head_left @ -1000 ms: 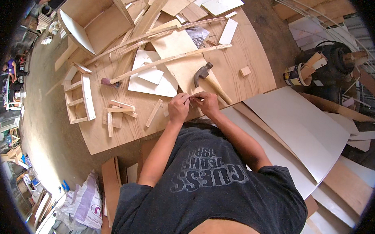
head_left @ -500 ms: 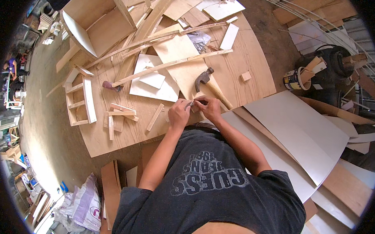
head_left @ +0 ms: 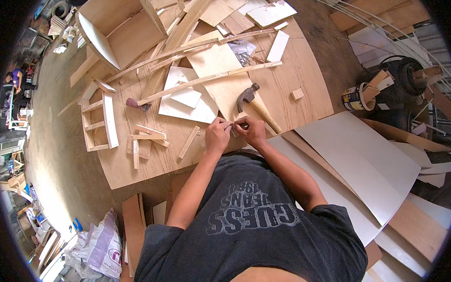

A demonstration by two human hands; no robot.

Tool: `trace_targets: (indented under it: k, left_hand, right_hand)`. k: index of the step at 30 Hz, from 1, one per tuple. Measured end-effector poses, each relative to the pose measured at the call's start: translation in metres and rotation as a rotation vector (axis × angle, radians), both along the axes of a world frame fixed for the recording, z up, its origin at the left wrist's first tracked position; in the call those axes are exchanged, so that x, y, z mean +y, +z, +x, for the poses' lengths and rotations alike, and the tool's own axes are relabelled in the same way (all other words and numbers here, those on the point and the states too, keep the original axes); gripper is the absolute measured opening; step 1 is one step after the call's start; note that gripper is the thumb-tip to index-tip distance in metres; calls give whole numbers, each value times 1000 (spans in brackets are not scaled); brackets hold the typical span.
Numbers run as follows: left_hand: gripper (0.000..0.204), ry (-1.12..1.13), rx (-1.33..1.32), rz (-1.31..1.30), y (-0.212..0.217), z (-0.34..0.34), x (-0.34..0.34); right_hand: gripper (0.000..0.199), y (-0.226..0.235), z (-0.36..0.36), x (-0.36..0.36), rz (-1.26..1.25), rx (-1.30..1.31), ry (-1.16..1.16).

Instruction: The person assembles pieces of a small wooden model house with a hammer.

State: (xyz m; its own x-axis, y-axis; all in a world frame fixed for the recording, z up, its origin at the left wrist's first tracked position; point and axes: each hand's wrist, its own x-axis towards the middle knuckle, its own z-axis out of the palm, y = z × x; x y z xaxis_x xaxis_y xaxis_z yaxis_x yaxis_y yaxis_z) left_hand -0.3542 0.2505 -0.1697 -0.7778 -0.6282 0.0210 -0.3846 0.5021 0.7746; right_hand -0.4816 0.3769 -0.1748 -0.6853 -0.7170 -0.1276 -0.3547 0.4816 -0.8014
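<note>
My left hand [head_left: 218, 135] and my right hand [head_left: 252, 131] meet over the near edge of the wooden table [head_left: 130, 170]. Fingers of both are pinched together, tip to tip, around something too small to make out. Just beyond my right hand lies a claw hammer [head_left: 247, 95], its wooden handle slanting toward me. A pale plywood strip [head_left: 210, 66] runs beneath the hammer. Left of my left hand rests a short wooden stick [head_left: 189, 141]. A small wood block [head_left: 297, 94] sits to the right of the hammer.
Thin wooden slats [head_left: 207, 80] and white board offcuts [head_left: 187, 97] cover the table's middle. At the left stand a small ladder-like frame [head_left: 107, 121] and an open wooden box [head_left: 135, 33]. Large sheets [head_left: 359, 160] lean at my right, near a bucket [head_left: 353, 97]. Another person [head_left: 16, 79] is far left.
My fingers have shifted slightly where they meet, still pinched together. The view has moved a little, so the table's things sit slightly farther right; the hammer and wood pieces keep their places.
</note>
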Motion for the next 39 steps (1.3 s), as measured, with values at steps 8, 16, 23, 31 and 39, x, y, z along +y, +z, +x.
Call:
trace_targets:
  k: [8,16,23,31,39]
  left_hand:
    - [13,32,-3,40,3,-1,1]
    - [11,64,-7,76,0,-1,5]
    - [10,66,-13,-11,-1,-1,7]
    - [13,57,1,-70,1,1,10]
    - [10,91,46,-90,3,0,13]
  right_hand:
    - [19,-3,1,1,-54,-37,-22]
    - [16,-2,1,-1,-48,84,88]
    - [16,10,2,1,-89,-7,57]
    - [16,6,1,4,-152,34,56]
    - [19,12,-7,7,-117,82,68]
